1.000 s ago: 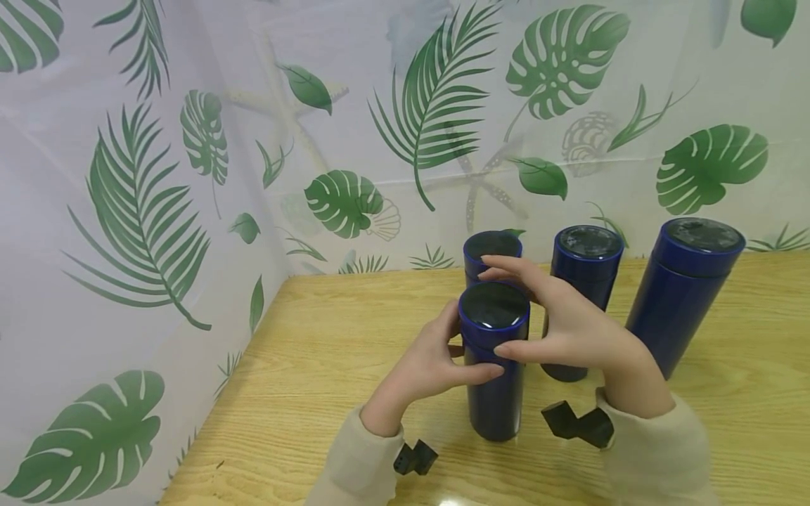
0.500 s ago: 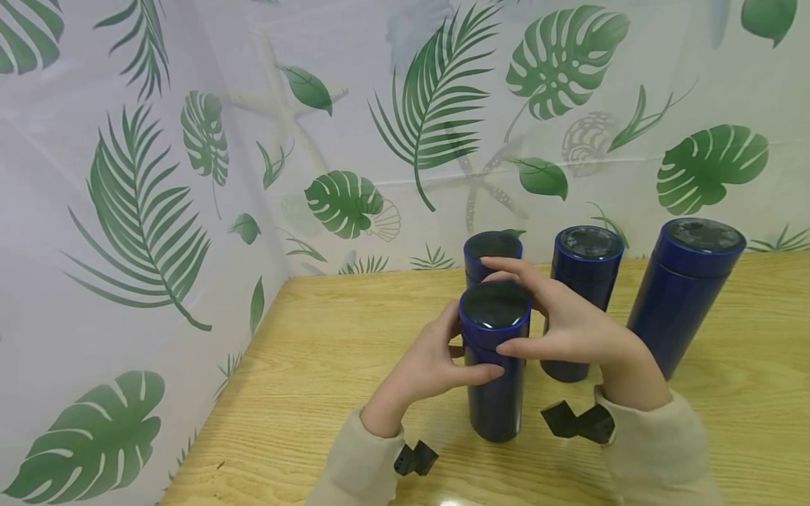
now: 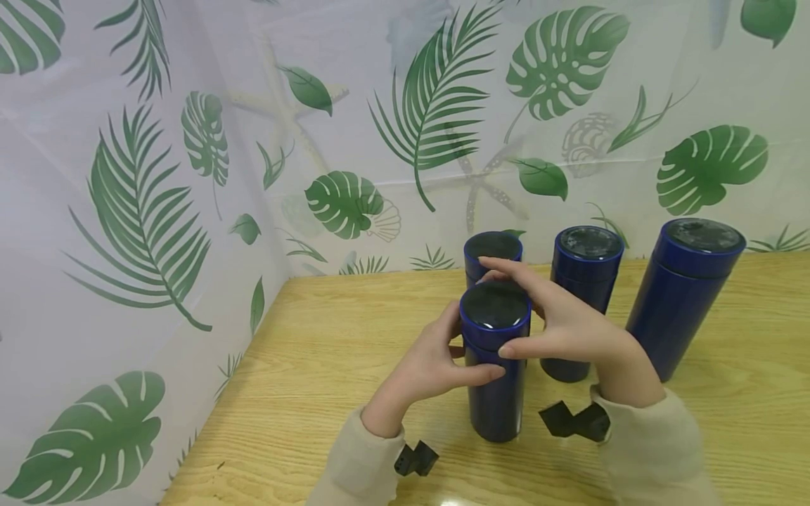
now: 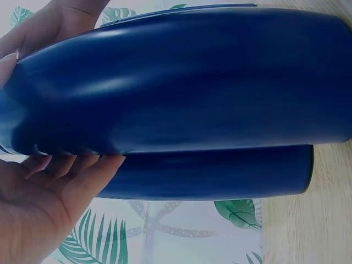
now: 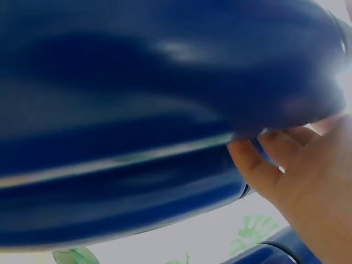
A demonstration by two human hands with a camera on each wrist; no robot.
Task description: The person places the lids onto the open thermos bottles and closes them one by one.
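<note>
A dark blue thermos flask (image 3: 496, 407) with a glossy black-topped lid (image 3: 495, 306) stands upright on the wooden table, in front of the person. Around its upper body, the left hand (image 3: 430, 358) holds it from the left, thumb across the front. From the right, the right hand (image 3: 566, 320) grips the lid, its thumb at the seam below and its fingers behind. In the left wrist view, the left fingers (image 4: 82, 170) press the flask's blue side. The right wrist view shows the right fingertips (image 5: 247, 154) against the flask near its top end.
A second blue flask (image 3: 492, 246) stands right behind the held one, mostly hidden. Two more, a middle flask (image 3: 585, 270) and a right-hand flask (image 3: 680, 302), stand to the right. A leaf-printed sheet (image 3: 354, 126) rises behind the table (image 3: 304, 393) and along its left.
The right hand's thumb and wrist have shifted very slightly around the lid. The flask and the left hand stay almost in place.
</note>
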